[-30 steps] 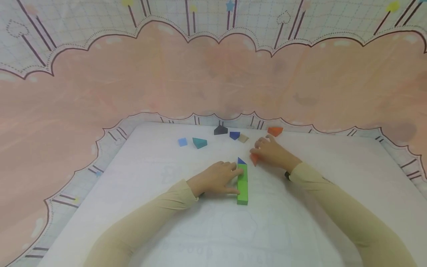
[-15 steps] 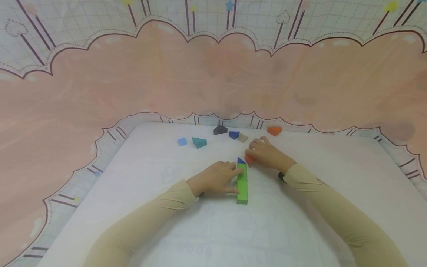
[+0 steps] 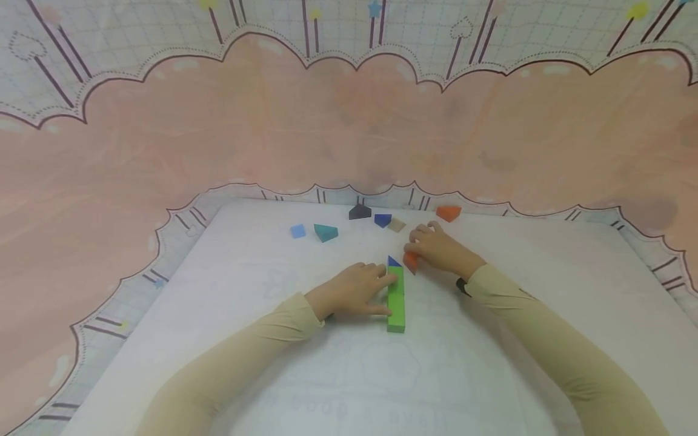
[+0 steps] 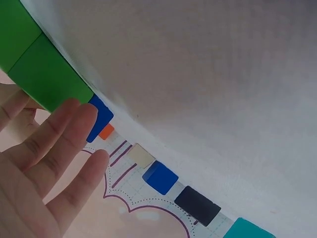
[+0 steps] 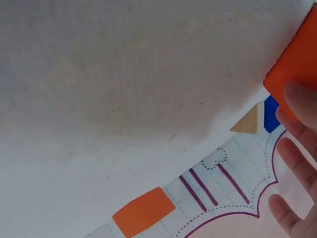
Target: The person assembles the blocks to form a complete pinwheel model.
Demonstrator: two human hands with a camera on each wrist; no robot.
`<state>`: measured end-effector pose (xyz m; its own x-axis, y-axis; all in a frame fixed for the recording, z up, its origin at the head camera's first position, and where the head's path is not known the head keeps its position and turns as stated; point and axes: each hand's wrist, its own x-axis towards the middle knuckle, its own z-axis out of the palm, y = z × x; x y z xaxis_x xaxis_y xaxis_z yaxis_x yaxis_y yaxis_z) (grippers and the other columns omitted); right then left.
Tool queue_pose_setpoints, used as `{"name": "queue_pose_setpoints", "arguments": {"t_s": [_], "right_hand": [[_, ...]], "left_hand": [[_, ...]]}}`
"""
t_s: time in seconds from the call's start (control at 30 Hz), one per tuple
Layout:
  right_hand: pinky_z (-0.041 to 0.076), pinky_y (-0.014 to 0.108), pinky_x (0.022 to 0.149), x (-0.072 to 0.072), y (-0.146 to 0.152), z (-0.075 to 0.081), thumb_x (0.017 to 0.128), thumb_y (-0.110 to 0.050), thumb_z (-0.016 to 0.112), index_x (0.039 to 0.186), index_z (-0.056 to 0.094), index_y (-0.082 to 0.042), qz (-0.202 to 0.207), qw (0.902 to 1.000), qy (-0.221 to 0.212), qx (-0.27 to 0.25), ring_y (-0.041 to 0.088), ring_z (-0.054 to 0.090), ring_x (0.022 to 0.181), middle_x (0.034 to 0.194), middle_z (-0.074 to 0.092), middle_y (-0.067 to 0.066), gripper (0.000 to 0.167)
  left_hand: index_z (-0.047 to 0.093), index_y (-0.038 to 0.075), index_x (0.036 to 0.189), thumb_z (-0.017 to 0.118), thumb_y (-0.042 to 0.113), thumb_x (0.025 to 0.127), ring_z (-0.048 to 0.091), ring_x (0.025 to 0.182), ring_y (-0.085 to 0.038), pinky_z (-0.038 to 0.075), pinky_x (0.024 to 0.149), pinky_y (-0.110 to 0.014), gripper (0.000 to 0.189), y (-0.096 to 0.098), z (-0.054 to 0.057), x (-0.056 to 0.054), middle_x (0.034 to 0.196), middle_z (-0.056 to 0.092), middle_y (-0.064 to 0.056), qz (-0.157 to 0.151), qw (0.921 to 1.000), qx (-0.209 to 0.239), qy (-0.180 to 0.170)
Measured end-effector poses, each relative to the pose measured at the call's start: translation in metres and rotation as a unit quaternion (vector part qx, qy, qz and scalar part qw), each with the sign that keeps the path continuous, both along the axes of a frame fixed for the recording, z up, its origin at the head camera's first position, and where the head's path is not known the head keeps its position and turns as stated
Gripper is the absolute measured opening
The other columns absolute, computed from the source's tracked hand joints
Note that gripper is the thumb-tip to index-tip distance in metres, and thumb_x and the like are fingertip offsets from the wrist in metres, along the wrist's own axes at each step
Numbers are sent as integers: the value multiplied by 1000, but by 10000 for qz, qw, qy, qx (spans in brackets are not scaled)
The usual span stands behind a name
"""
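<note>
White tabletop [image 3: 463, 363] beneath, the right hand [image 3: 443, 249] pinches an orange block [image 3: 411, 263] midway between side edges; the left hand [image 3: 351, 289] touches green blocks [image 3: 395, 310] with straight fingers. Overshooting could knock their adjoining blue triangle [image 3: 393, 261] askew. A black block [image 3: 360, 212] lies by the far edge.

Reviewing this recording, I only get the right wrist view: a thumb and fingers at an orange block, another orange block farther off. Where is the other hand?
Observer: The left hand has fingers touching a row of two green blocks.

Operator: Is anything at the far end of that row?

Observer: Yes, a blue triangle sits at its far end in the head view.

Operator: I see a tan block with a blue block by it. What comes next to the left?

Observer: A black block, left of that blue block in the head view.
</note>
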<state>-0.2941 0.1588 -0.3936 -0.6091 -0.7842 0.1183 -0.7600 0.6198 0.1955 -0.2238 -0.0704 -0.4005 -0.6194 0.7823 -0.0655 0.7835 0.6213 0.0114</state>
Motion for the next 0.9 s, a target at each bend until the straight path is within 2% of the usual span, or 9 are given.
{"name": "queue_pose_setpoints", "arguments": {"t_s": [0.17,0.3,0.37,0.47,0.6,0.7,0.8,0.9], "right_hand": [[40,53,99,1,0,3,79,-1,68,105,67,-19,-153,9999,-23,5,28,56,109,110,65,8,32],[40,55,98,6,-1,7,84,-21,68,106,67,-17,-209,9998,54,28,29,56,107,108,65,8,23],[40,55,97,8,-1,9,86,-32,65,105,68,-16,-156,9998,75,56,29,56,104,106,66,8,25],[40,56,96,11,-2,9,86,-39,64,103,69,-15,-63,9999,99,43,28,57,100,101,66,8,30],[41,55,95,13,-1,9,85,-34,67,104,69,-16,38,10000,71,4,28,57,101,102,66,7,27],[41,54,96,13,0,10,83,-25,71,106,68,-18,138,9998,-146,-84,27,57,105,104,66,5,24],[40,53,97,13,1,10,80,-18,73,108,68,-17,200,9991,-313,-190,27,57,107,106,67,5,29],[41,53,96,14,1,9,79,-19,75,111,67,-13,169,9990,-344,-233,27,58,106,106,68,6,33]], "left_hand": [[45,21,132,52,63,85,51,91,-12,47,88,-31,63,1,-1,-1,106,53,1,-41,10000,-2,20],[45,21,132,52,63,84,51,92,-12,47,88,-31,64,1,0,-1,105,53,1,-33,10000,-24,23],[44,21,132,52,64,84,51,92,-11,47,88,-31,65,0,0,-2,105,53,2,-23,10000,-42,27],[44,21,132,51,64,85,51,91,-11,47,87,-31,65,0,0,-2,105,53,2,-29,10000,-36,31],[44,20,132,52,63,85,51,91,-12,47,87,-31,64,0,0,-3,105,53,1,-66,10000,-17,41],[44,20,131,51,63,85,51,91,-12,47,87,-31,64,-1,1,-2,105,52,1,-76,10000,-10,20],[44,20,131,51,63,85,50,91,-12,46,87,-31,63,-1,0,-2,105,52,2,-72,10000,3,-12],[44,20,130,51,63,85,51,91,-12,46,86,-31,63,-1,-1,-2,105,52,1,-84,10000,32,-10]]}}
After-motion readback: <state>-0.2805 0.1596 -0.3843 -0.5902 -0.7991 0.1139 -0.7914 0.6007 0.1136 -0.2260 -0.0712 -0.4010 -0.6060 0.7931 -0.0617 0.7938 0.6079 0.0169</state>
